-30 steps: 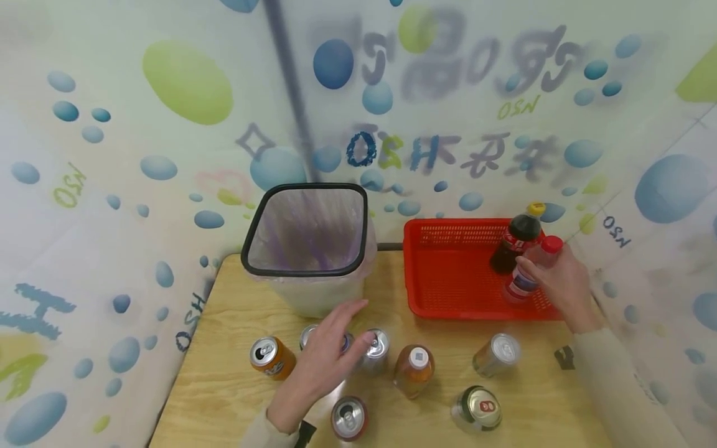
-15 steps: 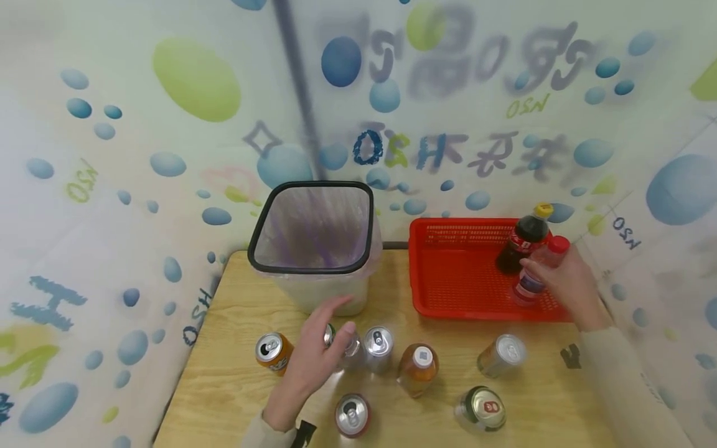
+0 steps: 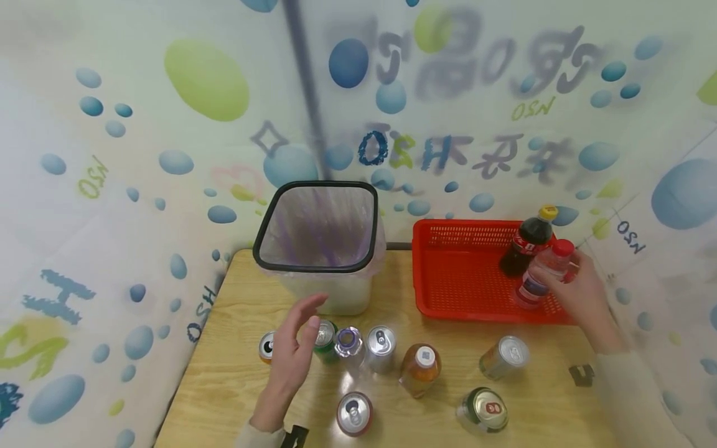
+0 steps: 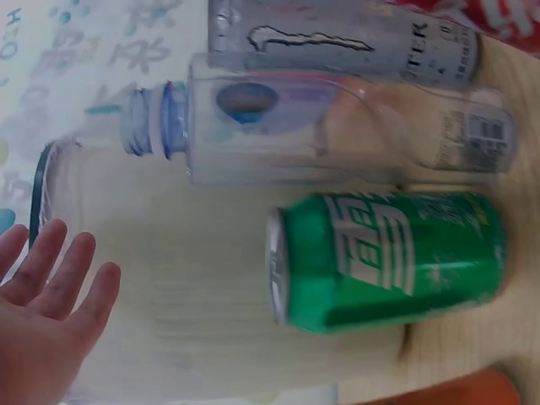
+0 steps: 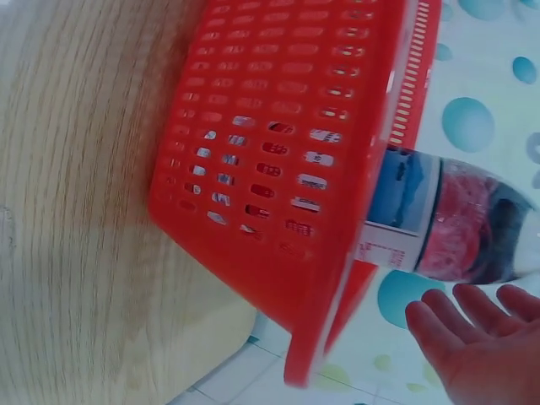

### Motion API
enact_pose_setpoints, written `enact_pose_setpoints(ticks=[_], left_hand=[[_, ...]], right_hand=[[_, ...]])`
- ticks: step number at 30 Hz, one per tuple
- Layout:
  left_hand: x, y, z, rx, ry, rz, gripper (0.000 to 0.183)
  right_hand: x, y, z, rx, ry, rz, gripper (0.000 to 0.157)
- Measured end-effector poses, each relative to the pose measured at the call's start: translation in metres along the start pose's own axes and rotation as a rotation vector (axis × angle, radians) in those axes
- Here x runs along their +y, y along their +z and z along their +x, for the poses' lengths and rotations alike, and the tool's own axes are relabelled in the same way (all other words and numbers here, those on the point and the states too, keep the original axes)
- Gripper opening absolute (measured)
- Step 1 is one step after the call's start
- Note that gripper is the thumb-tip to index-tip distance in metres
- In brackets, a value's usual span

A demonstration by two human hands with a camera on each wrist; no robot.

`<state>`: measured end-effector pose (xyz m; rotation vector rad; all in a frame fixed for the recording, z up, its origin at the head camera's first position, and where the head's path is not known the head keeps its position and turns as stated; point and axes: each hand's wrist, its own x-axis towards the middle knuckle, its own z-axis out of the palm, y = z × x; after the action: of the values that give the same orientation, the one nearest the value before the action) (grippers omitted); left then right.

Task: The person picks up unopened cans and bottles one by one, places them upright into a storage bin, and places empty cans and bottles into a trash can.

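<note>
My left hand (image 3: 291, 354) hovers over the left of the table, fingers apart and holding nothing, partly covering an orange can (image 3: 266, 350). Just right of it stand a green can (image 4: 396, 261), an empty clear bottle (image 4: 354, 126) and a silver can (image 3: 381, 351). At the right, my right hand (image 3: 585, 295) is beside a clear bottle with a red cap (image 3: 532, 289), its thumb overlapping the bottle in the head view. In the right wrist view its fingers (image 5: 434, 325) are loosely extended near the bottle. This bottle stands in a red basket (image 3: 459, 280), alongside a yellow-capped cola bottle (image 3: 523, 246).
A white bin (image 3: 325, 292) with a black rim and a liner stands at the back left of the wooden table (image 3: 224, 386). Nearer the front are a red can (image 3: 355, 414), an amber bottle (image 3: 421, 370), a green-gold can (image 3: 486, 410) and another can (image 3: 506, 358).
My left hand has drawn left, uncovering the green can and the empty bottle. My right hand has shifted slightly right around the red-capped bottle, loosening its fingers. The head view has turned slightly left.
</note>
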<state>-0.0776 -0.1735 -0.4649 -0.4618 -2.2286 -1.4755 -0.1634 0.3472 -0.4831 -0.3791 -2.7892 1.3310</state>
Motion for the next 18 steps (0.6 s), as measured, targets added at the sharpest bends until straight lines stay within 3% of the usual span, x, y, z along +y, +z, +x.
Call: enact_pose_setpoints(ticks=[6,12,18], left_hand=[[-0.006,-0.002,-0.009,0.013,0.019,0.005,0.036],[-0.012,-0.002,-0.017,0.022,0.064,0.02,0.041],[-0.022,-0.017,-0.021,0.149,0.166,0.031,0.04]], right_hand=[[-0.003,-0.01,-0.023,0.031,0.02,-0.014,0.104],[-0.001,-0.021,-0.049,0.097,-0.008,0.046,0.086],[0.0,-0.024,-0.068,0.169,0.019,0.025,0.074]])
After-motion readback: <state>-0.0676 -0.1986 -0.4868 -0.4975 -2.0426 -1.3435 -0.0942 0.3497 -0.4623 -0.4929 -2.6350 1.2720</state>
